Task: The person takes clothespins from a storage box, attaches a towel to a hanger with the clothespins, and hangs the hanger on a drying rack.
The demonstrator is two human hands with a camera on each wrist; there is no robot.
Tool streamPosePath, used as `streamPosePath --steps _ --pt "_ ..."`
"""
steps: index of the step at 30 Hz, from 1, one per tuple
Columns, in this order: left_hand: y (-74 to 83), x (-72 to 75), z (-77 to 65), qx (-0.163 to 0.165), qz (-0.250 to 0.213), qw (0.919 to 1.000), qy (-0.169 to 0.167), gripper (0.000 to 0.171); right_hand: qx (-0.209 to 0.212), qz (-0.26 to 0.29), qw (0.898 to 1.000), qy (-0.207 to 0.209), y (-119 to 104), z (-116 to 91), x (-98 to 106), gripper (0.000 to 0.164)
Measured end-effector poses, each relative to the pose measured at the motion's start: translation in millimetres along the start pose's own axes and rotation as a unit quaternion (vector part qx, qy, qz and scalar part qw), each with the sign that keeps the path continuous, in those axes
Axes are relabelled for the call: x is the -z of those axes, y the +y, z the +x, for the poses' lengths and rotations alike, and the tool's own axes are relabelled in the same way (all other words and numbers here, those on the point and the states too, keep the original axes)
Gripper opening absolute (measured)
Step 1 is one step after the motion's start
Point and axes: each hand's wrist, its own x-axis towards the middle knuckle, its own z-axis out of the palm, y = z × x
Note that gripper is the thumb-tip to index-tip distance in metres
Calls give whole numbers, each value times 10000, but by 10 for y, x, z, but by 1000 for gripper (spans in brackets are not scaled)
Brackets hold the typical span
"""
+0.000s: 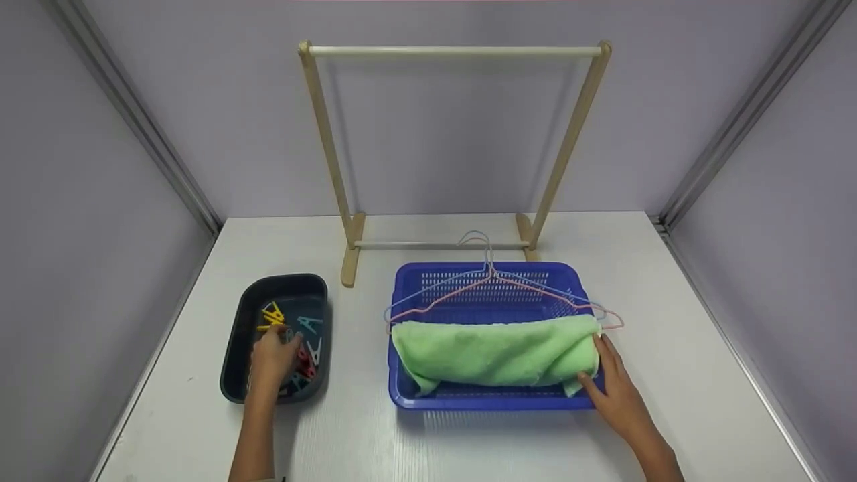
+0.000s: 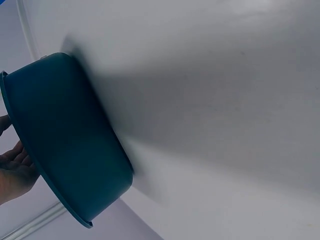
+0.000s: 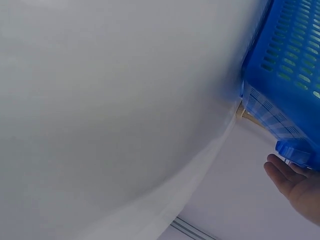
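"Resting where, exactly, are the two hands?"

"The left hand (image 1: 273, 358) is hanging inside a dark teal plastic tub (image 1: 236, 348) at the left, over loose clothespins (image 1: 309, 324) in yellow, teal, white and red."

"Is it pinching one?"

"I cannot tell; the hand itself is partly hiding its fingertips."

"And the right hand (image 1: 619, 398)?"

"It is touching the right end of a light green towel (image 1: 492, 355), its thumb and fingers spread apart."

"Where is that towel lying?"

"It is stretching lengthwise across the front of a blue perforated basket (image 1: 492, 403). Behind its upper edge, a pink hanger (image 1: 462, 291) and a blue hanger (image 1: 445, 280) are overlapping, their hooks pointing toward a wooden drying rack (image 1: 325, 134) that is standing at the back of the white table (image 1: 167, 428)."
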Motion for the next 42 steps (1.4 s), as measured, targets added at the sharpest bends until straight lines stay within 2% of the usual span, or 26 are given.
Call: streamPosePath --steps 8,16,19,22,26,31,36,42 --pt "23 19 -11 -32 -175 9998 29 45 -323 167 9990 -257 -27 31 57 69" --pt "47 25 -42 -69 -21 9998 182 43 -454 84 9989 -78 -25 68 121 75" --pt "48 27 -53 -47 50 9998 185 44 -528 -94 9985 115 -40 97 176 73" --pt "52 32 -59 -68 127 9998 157 44 -650 -172 9965 490 -37 129 234 67" --pt "53 23 -58 -163 97 9996 186 43 -725 70 9932 909 -26 190 313 56" --pt "50 -12 -53 -277 -77 9993 251 43 -654 245 9917 1082 22 271 379 47" --pt "69 -32 -57 -352 -225 9987 305 41 -573 166 9923 1084 95 352 410 46" --pt "91 -25 -66 -351 -392 9976 462 41 -491 14 9951 861 165 440 409 47"
